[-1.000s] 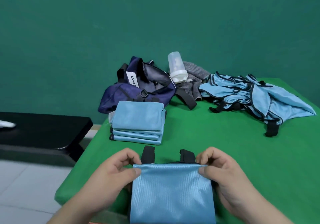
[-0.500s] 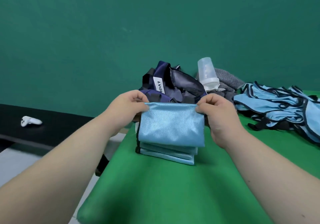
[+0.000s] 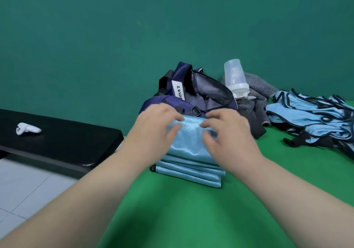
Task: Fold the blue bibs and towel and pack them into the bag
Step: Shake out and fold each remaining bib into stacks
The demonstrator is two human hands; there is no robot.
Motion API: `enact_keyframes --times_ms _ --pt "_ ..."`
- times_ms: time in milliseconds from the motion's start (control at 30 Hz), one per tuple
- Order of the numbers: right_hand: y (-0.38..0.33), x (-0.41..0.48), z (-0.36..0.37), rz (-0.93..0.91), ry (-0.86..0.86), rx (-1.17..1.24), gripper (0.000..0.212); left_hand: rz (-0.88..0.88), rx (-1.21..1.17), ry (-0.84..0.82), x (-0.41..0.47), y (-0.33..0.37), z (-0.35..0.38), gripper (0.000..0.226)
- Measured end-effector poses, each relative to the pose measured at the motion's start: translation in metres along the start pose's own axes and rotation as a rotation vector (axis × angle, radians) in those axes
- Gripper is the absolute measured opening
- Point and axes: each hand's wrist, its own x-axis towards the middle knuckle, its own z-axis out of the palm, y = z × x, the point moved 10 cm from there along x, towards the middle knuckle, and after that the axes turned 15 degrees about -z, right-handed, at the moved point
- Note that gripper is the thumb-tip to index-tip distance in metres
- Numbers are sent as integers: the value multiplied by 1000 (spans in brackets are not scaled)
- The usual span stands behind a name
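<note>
Change: since the earlier frame, the top bib [image 3: 188, 142] has come down out of a two-handed pinch onto the stack [image 3: 191, 173]. Both hands now lie over it instead of holding its far corners.
Left hand [image 3: 153, 130]: we find it palm down over the left part of the top bib.
Left fingers [image 3: 173, 130]: loosely spread and only slightly bent, they touch the cloth and grip nothing. Motion blur softens the tips.
Right hand [image 3: 228, 132]: it is palm down over the right part of the same bib.
Right fingers [image 3: 207, 125]: they are spread and relaxed on the cloth, with no pinch that we can see, and are also blurred.
Top bib: it is folded to a rectangle and lies flat on top of the stack, its sheen creased between the hands.
Stack: folded blue bibs rest on the green tabletop [image 3: 191, 219], just in front of the bag [image 3: 203, 92].
Bag: navy, with its mouth gaping open, it stands at the far edge against the teal wall [image 3: 134, 27].
Unfolded bibs [image 3: 310, 117]: a loose blue heap with black trim lies to the right, well apart from the stack.
Grey towel [image 3: 256, 86]: it is crumpled between the bag and the heap.
Bottle [image 3: 234, 77]: translucent and upside down, it leans by the towel.
Black tabletop [image 3: 57, 144]: it stands to the left and carries a white controller [image 3: 27, 129].
</note>
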Motion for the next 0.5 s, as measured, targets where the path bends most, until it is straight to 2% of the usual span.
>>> enact_keyframes --times_ms 67,133,300,500 --pt "-7 -3 24 -79 -151 -25 39 94 105 -123 -3 6 25 24" --pt "5 -8 42 -37 -268 26 51 19 107 -272 1 -9 47 27" --pt "28 -14 53 46 -240 226 55 -159 -99 -420 12 -41 69 30" --pt "39 -25 67 92 -175 335 55 -240 -296 -421 0 -59 88 27"
